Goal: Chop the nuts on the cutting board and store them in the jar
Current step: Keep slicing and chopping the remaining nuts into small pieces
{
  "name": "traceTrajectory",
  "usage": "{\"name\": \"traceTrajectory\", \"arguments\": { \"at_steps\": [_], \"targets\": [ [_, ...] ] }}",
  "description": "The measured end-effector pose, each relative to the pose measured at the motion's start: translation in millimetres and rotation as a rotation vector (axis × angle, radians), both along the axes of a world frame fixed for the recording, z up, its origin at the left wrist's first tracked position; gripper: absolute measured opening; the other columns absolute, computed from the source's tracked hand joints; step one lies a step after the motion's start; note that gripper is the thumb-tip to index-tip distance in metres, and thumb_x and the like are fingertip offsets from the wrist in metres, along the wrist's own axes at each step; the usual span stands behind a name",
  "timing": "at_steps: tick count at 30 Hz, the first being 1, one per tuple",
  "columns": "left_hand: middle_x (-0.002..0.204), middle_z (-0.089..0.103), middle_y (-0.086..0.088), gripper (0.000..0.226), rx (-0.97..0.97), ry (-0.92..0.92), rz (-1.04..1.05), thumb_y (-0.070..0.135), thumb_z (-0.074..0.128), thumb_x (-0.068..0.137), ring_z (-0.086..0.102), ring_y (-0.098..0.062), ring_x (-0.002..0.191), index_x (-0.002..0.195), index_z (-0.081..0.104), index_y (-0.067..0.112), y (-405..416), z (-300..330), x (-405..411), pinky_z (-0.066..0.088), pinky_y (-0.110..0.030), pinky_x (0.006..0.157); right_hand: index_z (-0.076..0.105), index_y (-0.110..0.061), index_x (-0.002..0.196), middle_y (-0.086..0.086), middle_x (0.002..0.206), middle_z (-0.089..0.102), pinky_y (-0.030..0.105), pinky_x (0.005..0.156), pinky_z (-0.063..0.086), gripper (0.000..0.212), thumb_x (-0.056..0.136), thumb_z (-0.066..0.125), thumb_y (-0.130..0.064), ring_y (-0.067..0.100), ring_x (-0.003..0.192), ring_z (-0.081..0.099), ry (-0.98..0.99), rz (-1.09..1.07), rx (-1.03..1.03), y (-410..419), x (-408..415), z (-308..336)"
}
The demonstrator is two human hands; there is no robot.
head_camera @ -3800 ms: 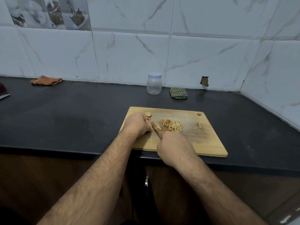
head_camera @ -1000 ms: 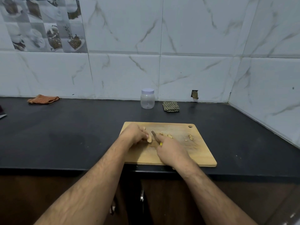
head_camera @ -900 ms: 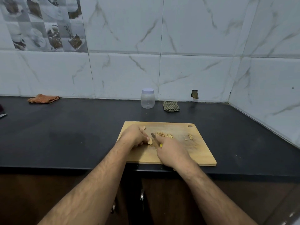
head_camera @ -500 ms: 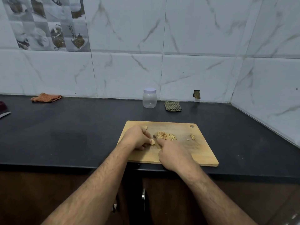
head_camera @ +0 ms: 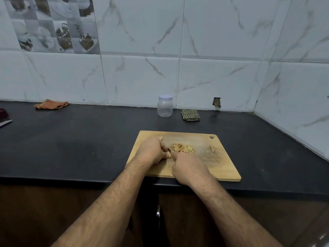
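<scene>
A: Right, from the head camera, where do things stand?

B: The left hand (head_camera: 151,151) has its fingers curled down, pinching a nut (head_camera: 168,154) against the cutting board (head_camera: 224,166). The right hand (head_camera: 188,168) is clenched round a knife (head_camera: 169,149); only a dark sliver of blade shows between the two hands. A heap of chopped nuts (head_camera: 183,148) lies just beyond the knuckles, a few bits (head_camera: 212,148) sit near the board's hanging hole, and one whole nut (head_camera: 160,138) waits at the far edge.

A: And the jar?

B: The jar (head_camera: 165,108) stands by the wall with its lid on, well apart from the board, beside a folded green cloth (head_camera: 190,115).

A: Advice for the cut?

B: I'd judge the chopping is nearly done. Keep the left fingertips tucked back, since the blade works close to them. Press straight down so the piece doesn't skid, then slide the cuts toward the heap.
</scene>
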State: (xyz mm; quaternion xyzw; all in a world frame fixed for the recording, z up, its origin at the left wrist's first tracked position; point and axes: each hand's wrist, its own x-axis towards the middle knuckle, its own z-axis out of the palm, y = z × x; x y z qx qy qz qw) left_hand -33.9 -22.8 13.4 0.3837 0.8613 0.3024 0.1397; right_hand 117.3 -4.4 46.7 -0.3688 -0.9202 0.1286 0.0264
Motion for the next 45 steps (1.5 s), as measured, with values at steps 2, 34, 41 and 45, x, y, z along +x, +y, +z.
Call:
{"name": "traceTrajectory", "arguments": {
  "at_steps": [2, 34, 41, 45],
  "targets": [
    [0.093, 0.072, 0.010, 0.014, -0.005, 0.034, 0.005, 0.032, 0.078, 0.082, 0.067, -0.012, 0.091, 0.095, 0.073, 0.034, -2, -2, -1, 0.055, -0.032, 0.086, 0.038, -0.033, 0.150, 0.005, 0.137, 0.057, 0.038, 0.094, 0.051, 0.060, 0.094, 0.042, -0.010, 0.025, 0.118, 0.057, -0.011, -0.003, 0.007, -1, -1, 2],
    [0.115, 0.068, 0.017, 0.030, 0.021, 0.187, 0.070, 0.044, 0.066, 0.089, 0.060, -0.012, 0.109, 0.119, 0.067, 0.040, -13, -15, 8, 0.050, -0.031, 0.088, 0.035, -0.032, 0.151, 0.002, 0.133, 0.060, 0.035, 0.093, 0.049, 0.061, 0.094, 0.043, -0.012, 0.024, 0.120, 0.055, 0.088, 0.011, 0.013, -2, 9, -11],
    [0.116, 0.067, 0.016, 0.029, 0.006, 0.175, 0.072, 0.043, 0.067, 0.089, 0.060, -0.012, 0.110, 0.118, 0.068, 0.040, -11, -13, 9, 0.050, -0.032, 0.088, 0.033, -0.032, 0.153, 0.003, 0.137, 0.058, 0.034, 0.094, 0.047, 0.063, 0.094, 0.043, -0.012, 0.024, 0.122, 0.054, 0.068, -0.010, 0.004, -1, 9, -8],
    [0.115, 0.068, 0.015, 0.029, -0.003, 0.184, 0.072, 0.044, 0.067, 0.089, 0.060, -0.012, 0.109, 0.117, 0.068, 0.041, -11, -13, 8, 0.051, -0.031, 0.085, 0.029, -0.034, 0.154, 0.003, 0.137, 0.057, 0.036, 0.094, 0.048, 0.065, 0.094, 0.043, -0.012, 0.024, 0.122, 0.052, 0.070, -0.001, -0.009, -5, 15, -11]
  ]
}}
